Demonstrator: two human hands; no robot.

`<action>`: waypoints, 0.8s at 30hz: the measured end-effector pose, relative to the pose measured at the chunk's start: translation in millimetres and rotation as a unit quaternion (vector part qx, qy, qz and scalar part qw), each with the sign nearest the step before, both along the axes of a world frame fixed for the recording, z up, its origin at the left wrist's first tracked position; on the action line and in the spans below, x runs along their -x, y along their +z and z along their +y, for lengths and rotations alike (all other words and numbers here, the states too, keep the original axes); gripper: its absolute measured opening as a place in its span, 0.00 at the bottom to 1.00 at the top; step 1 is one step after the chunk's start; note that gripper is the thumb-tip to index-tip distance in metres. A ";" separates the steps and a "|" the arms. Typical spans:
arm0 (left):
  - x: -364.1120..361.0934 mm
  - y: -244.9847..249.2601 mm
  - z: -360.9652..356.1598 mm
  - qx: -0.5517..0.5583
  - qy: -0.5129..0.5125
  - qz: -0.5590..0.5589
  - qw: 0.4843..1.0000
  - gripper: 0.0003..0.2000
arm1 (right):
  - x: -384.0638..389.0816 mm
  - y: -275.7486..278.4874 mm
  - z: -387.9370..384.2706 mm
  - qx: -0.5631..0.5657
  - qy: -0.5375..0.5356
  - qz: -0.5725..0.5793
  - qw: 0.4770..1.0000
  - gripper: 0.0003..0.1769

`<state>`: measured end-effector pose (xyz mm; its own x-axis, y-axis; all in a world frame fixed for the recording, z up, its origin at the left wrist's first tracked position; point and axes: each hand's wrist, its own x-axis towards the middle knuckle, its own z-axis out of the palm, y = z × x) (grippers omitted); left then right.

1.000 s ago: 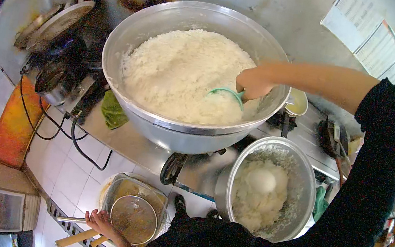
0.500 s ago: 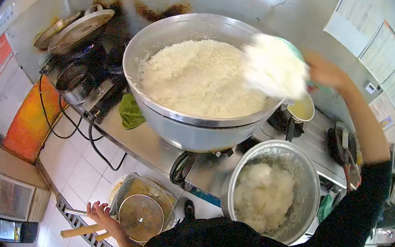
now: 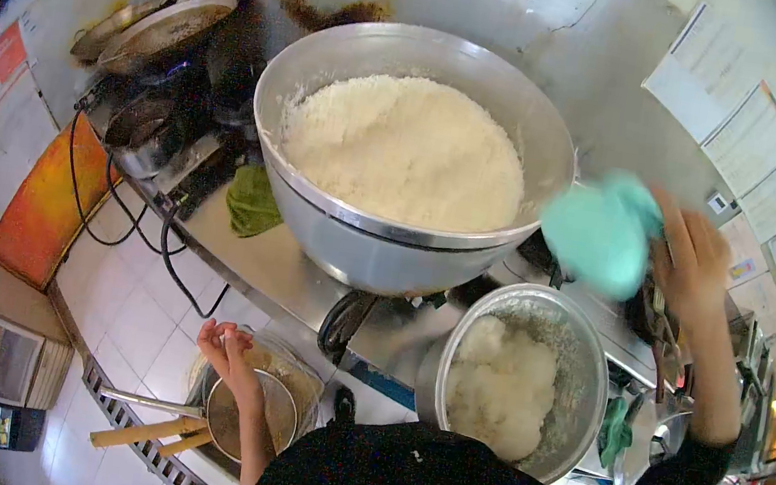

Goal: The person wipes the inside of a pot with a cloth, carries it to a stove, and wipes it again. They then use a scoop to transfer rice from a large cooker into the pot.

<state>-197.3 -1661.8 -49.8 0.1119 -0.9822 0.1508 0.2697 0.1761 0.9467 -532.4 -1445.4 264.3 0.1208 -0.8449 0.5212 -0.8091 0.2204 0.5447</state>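
Note:
My right hand (image 3: 698,261) grips a teal plastic scoop (image 3: 598,232), smeared by motion. The scoop's outside faces me, so whatever it holds is hidden. It is above and beyond the smaller metal pot (image 3: 588,410), near the right rim of a large metal pot (image 3: 352,213). White rice (image 3: 411,151) heaps up in the large pot. Clumped white rice (image 3: 501,388) lies in the smaller one. Holding nothing, my left hand (image 3: 228,359) is raised with loosely bent, parted fingers above a round sieve (image 3: 259,418) with a long metal handle.
A green cloth (image 3: 253,202) lies on the steel counter left of the large pot. Dark pans (image 3: 164,32) lean against the back wall. A black hose (image 3: 170,257) hangs over the counter edge. Two wooden handles (image 3: 148,432) stick out beside the sieve.
The scoop, piled with white rice beside the large pot before, has moved right and down and turned its outside toward me. My left hand has risen a little, and the view has shifted.

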 end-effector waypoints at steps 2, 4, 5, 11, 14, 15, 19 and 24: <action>-1.8 -4.7 -8.8 0.022 -0.009 0.025 0.999 0.14 | 45.5 -4.2 -75.6 -0.036 -0.023 -0.082 0.996 0.22; -2.1 -1.7 -16.9 0.035 0.002 0.030 0.999 0.14 | 87.1 -18.4 -169.8 -0.175 -0.208 -0.054 0.961 0.16; -6.4 -7.3 -20.3 0.041 0.004 0.015 0.999 0.15 | 93.6 -28.3 -202.0 -0.223 -0.202 -0.017 0.953 0.12; -33.7 -27.6 -8.0 -0.015 0.072 -0.063 0.995 0.17 | 173.8 -90.4 -294.9 -0.248 -0.224 -0.022 0.942 0.08; -48.9 -57.2 0.9 -0.071 0.078 -0.087 0.991 0.17 | 175.8 -120.8 -287.1 -0.289 -0.238 -0.050 0.926 0.08; -51.4 -63.0 2.1 -0.090 0.074 -0.073 0.990 0.17 | 173.5 -120.5 -289.1 -0.331 -0.243 -0.039 0.911 0.09; -53.2 -72.2 3.2 -0.150 0.112 -0.050 0.981 0.16 | 155.4 -121.5 -277.5 -0.350 -0.227 -0.097 0.904 0.08; -47.9 -76.4 2.1 -0.126 0.130 -0.069 0.981 0.16 | 129.3 -130.8 -269.5 -0.405 -0.242 -0.133 0.872 0.08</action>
